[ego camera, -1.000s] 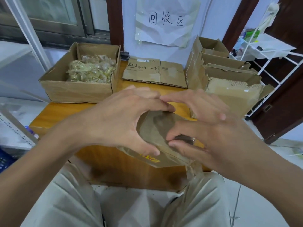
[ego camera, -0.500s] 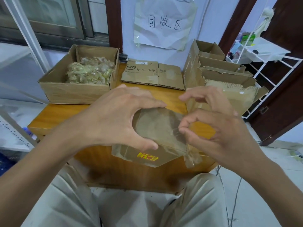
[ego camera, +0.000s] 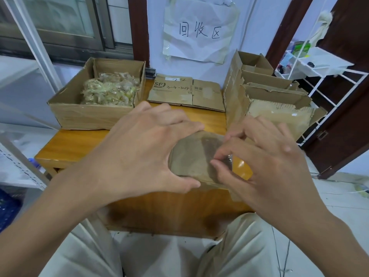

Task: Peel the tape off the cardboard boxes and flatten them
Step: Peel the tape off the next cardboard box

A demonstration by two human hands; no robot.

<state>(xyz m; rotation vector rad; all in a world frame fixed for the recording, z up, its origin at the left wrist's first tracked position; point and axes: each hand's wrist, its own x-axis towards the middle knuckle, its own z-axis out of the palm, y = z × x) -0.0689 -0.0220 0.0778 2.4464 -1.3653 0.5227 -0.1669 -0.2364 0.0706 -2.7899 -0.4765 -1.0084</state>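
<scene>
Gripping a small cardboard box [ego camera: 191, 156] above the near edge of the wooden table [ego camera: 83, 144], the person's left hand [ego camera: 139, 154] had its fingers curled over the far side and its thumb hooked under the near edge. The box sat between the two hands, held just over the person's lap. The right hand [ego camera: 265, 160] came in from the other side, and its thumb and forefinger were pinched together on a strip of clear tape [ego camera: 223, 158] lying across the top of the box; the other fingers of that hand were loosely spread and bent above it. Whether the tape's end had lifted off the cardboard I could not tell.

At the back left of the table stood an open box [ego camera: 89, 116] holding a heap of crumpled tape [ego camera: 111, 90]. Beside it, against the wall, lay a flattened carton [ego camera: 187, 92] with handwriting on its flap. To the right a cluster of torn, open boxes [ego camera: 267, 96] stood close together, their ragged flaps reaching toward the right hand. On the wall above hung a creased paper sign [ego camera: 199, 31] with three handwritten characters. A white wire rack [ego camera: 323, 76] stood further right, near a dark brown door frame [ego camera: 343, 124]. The person wore pale trousers [ego camera: 249, 248], knees apart under the table edge.
</scene>
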